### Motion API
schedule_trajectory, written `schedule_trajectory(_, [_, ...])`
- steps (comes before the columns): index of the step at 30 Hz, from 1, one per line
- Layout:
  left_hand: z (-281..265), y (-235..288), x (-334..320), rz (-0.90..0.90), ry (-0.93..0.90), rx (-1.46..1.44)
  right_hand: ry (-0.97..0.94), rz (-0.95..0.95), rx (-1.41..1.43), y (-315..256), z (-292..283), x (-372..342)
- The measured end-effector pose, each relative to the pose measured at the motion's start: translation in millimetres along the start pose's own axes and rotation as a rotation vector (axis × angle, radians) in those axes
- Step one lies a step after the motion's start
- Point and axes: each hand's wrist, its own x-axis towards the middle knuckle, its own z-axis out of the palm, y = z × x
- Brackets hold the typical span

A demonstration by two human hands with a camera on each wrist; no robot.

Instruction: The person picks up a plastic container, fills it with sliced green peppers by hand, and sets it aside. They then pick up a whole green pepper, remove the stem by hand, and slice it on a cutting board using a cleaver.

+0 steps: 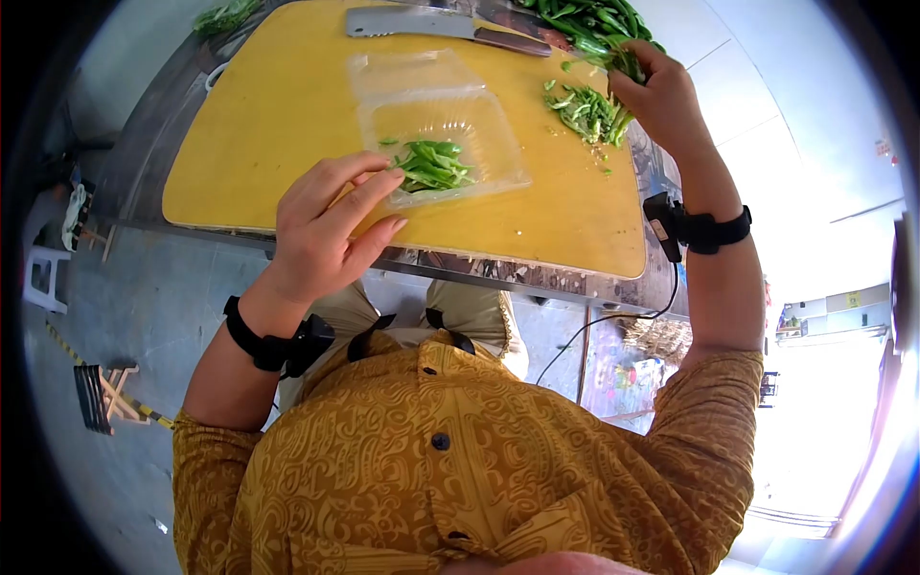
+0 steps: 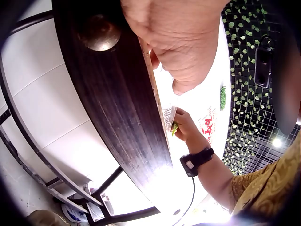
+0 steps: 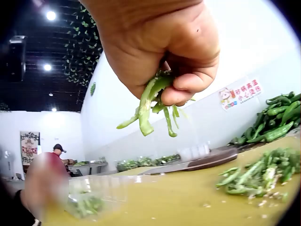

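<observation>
My right hand [image 1: 661, 101] grips a small bunch of sliced green pepper strips [image 3: 153, 101], whose ends hang below the fingers in the right wrist view. It is raised over the board's right side, above a pile of cut peppers [image 1: 586, 115] with loose seeds around it. A clear plastic container [image 1: 503, 158] lies with its lid folded back on the yellow cutting board [image 1: 268, 105]. More pepper strips [image 1: 436, 165] rest inside it. My left hand [image 1: 326, 220] is at the container's near left corner, fingers extended and slightly bent, fingertips right at the rim.
A cleaver [image 1: 412, 23] with a wooden handle lies along the board's far edge. Whole green peppers [image 1: 599, 17] are heaped at the far right, beyond the cut pile. Below the near table edge stands a folding stool [image 1: 110, 398]. Another person [image 3: 57, 160] is in the background.
</observation>
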Motion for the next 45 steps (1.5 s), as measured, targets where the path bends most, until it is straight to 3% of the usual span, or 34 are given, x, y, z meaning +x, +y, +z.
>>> schedule_trajectory(3, [2, -2, -1, 0.006, 0.008, -0.009, 0.008, -0.12, 0.198, -34, 10, -8])
schedule_trajectory(6, [2, -3, -2, 0.014, 0.014, -0.005, -0.16, -0.296, 0.283, -75, 22, -15])
schedule_trajectory(7, [2, -3, -2, 0.018, 0.015, -0.002, -0.083, -0.531, 0.135, -84, 28, -14])
schedule_trajectory(12, [3, -3, -2, 0.024, 0.009, 0.013, -0.188, -0.693, 0.104, -98, 67, -11])
schedule_trajectory(15, [3, -4, -1, 0.026, 0.018, 0.016, -0.297, -0.673, -0.025, -91, 80, -9])
schedule_trajectory(18, [3, -4, -2, 0.025, 0.015, 0.025, -0.324, -0.616, 0.032, -85, 79, -10])
schedule_trajectory(24, [3, -3, -1, 0.009, 0.01, 0.033, -0.233, -0.467, 0.124, -81, 64, -12])
schedule_trajectory(27, [4, -3, -2, 0.015, 0.011, 0.033, -0.235, -0.448, 0.199, -86, 44, -27])
schedule_trajectory(28, [4, -3, -2, 0.019, 0.011, 0.033, -0.197, -0.54, 0.222, -84, 42, -34])
schedule_trajectory(31, [0, -2, -3, 0.0, -0.049, 0.023, -0.313, -0.594, 0.214, -78, 35, -67])
schedule_trajectory(37, [0, -2, -2, 0.016, -0.076, 0.019, -0.481, -0.377, -0.022, -67, 46, -114])
schedule_trajectory(45, [0, -1, 1, 0.021, -0.059, 0.04, -0.378, -0.334, 0.107, -53, 54, -113])
